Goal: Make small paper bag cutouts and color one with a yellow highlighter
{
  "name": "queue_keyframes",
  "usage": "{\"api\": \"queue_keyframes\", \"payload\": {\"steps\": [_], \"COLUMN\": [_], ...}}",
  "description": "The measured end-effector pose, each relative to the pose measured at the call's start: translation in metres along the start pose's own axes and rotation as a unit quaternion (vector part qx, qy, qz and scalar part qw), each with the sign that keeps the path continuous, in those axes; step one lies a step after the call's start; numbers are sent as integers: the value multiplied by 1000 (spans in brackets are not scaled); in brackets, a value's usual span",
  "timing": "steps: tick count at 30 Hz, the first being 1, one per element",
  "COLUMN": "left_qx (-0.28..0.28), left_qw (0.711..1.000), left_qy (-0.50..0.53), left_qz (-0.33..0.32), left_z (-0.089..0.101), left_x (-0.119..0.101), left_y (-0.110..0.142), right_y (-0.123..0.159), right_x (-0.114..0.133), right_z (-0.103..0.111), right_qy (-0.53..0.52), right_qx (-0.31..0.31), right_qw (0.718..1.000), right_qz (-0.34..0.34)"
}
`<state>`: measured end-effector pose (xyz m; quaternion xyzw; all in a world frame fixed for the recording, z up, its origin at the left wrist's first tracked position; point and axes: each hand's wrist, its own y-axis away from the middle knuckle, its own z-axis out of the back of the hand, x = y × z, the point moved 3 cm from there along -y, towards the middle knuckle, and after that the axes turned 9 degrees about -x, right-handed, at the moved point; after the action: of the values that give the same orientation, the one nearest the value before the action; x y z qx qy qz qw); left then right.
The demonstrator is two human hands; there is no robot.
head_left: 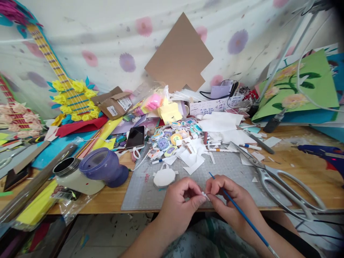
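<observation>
The left hand (182,200) and right hand (235,200) pinch a small white piece (204,194) between their fingertips near the front edge of the grey cutting mat (139,193), presumably for fine control; the blue brush (242,211) slants across the right hand, seemingly tucked there to free those fingertips. The open jar (92,187) has a dark mouth, contents unreadable; the adjacent purple pot's (109,168) contents are hidden

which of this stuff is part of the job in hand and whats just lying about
In use, it seems:
small white piece, at the fingertips of both hands
blue stick, in the right hand

Apparently just lying about:
scissors
phone
cardboard box
</observation>
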<state>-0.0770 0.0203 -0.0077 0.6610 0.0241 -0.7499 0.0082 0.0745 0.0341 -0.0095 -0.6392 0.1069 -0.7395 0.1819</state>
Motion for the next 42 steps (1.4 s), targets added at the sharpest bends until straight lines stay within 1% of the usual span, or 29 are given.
{"api": "queue_keyframes", "payload": {"steps": [3, 7, 9, 12, 14, 15, 16, 18, 19, 20, 21, 23, 24, 25, 27, 29, 31, 34, 38, 42], "left_qx": [-10, -21, -17, -15, -6, 6, 24, 57, 64, 59, 43, -11, -39, -62, -57, -27, 4, 34, 36, 30], "left_qw": [1000, 1000, 999, 995, 985, 974, 956, 904, 881, 867, 862, 861, 857, 846, 822, 811, 810, 817, 816, 811], "left_qy": [4, 7, -27, -95, -158, -205, -263, -374, -412, -435, -444, -448, -455, -472, -522, -556, -566, -556, -556, -566], "left_qz": [8, 11, -7, -38, -67, -94, -129, -198, -221, -235, -240, -241, -239, -239, -220, -182, -152, -153, -153, -145], "left_z": [1, 2, 2, 6, 10, 11, 12, 14, 17, 22, 29, 49, 60, 70, 87, 97, 99, 92, 84, 85], "left_x": [4, 4, 2, -2, -2, -3, -3, -3, -2, -2, -3, -5, -6, -8, -8, -7, -5, -3, -2, -4], "left_y": [0, -3, -5, -9, -12, -14, -15, -17, -19, -20, -22, -26, -28, -30, -33, -35, -33, -30, -30, -33], "right_y": [1, 0, -1, -3, -6, -7, -9, -12, -14, -15, -16, -15, -15, -14, -11, -8, -6, -3, 1, 5], "right_x": [-3, -2, -1, -5, -11, -15, -20, -28, -32, -35, -37, -40, -41, -41, -44, -47, -50, -51, -47, -43], "right_z": [-2, -4, -5, -4, 0, 2, 5, 9, 10, 11, 11, 11, 11, 10, 11, 13, 15, 19, 21, 21], "right_qy": [24, 22, 32, 64, 94, 116, 137, 173, 182, 187, 188, 195, 197, 197, 195, 192, 190, 181, 171, 156], "right_qx": [1, -16, -8, 16, 3, -9, -19, -26, -24, -21, -19, -17, -16, -16, -18, -33, -49, -56, -62, -76], "right_qw": [1000, 999, 998, 997, 995, 993, 990, 984, 983, 982, 982, 981, 980, 980, 981, 981, 980, 981, 982, 984], "right_qz": [18, 44, 50, 41, 34, 32, 28, 16, 10, 5, 1, -3, -3, -2, 5, 11, 19, 38, 48, 30]}}
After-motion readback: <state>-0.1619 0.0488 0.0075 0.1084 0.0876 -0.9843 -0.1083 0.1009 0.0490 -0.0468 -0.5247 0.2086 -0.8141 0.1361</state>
